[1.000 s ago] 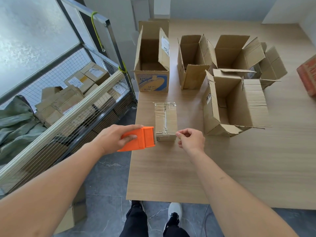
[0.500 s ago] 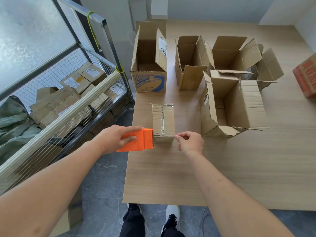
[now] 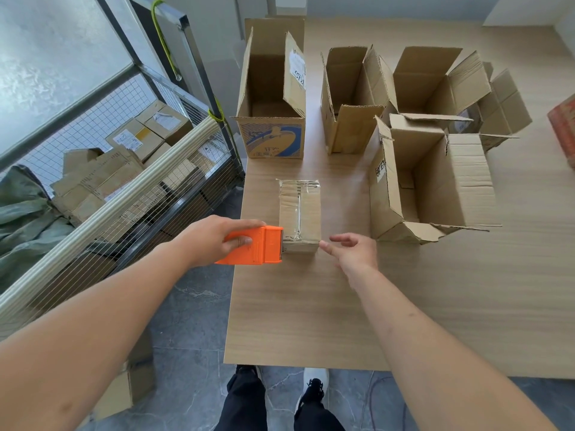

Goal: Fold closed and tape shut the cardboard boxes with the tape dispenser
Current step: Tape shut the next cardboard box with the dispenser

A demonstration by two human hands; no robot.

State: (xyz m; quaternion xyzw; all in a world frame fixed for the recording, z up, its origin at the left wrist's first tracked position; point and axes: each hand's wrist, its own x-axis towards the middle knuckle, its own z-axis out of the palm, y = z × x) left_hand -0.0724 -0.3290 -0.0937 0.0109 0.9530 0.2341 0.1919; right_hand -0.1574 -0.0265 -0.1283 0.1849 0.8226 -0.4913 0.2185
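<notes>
A small closed cardboard box (image 3: 300, 209) lies on the wooden table (image 3: 311, 306), with clear tape along its top seam and over its ends. My left hand (image 3: 214, 239) grips the orange tape dispenser (image 3: 255, 248), whose front edge touches the box's near left corner. My right hand (image 3: 353, 253) hovers just right of the box's near end, fingers loosely spread and holding nothing; its fingertips are close to the box corner. Several open cardboard boxes stand behind: a tall one with a blue print (image 3: 272, 98), a narrow one (image 3: 351, 98) and a large one (image 3: 429, 178).
More open boxes (image 3: 460, 85) crowd the back right, and a red box (image 3: 564, 129) sits at the right edge. A wire cage cart (image 3: 124, 181) holding packed boxes stands left of the table. My feet (image 3: 280, 396) are at the table's near edge.
My right hand has let go of its pinch at the box's near end and spread its fingers. The dispenser has moved right against the box corner.
</notes>
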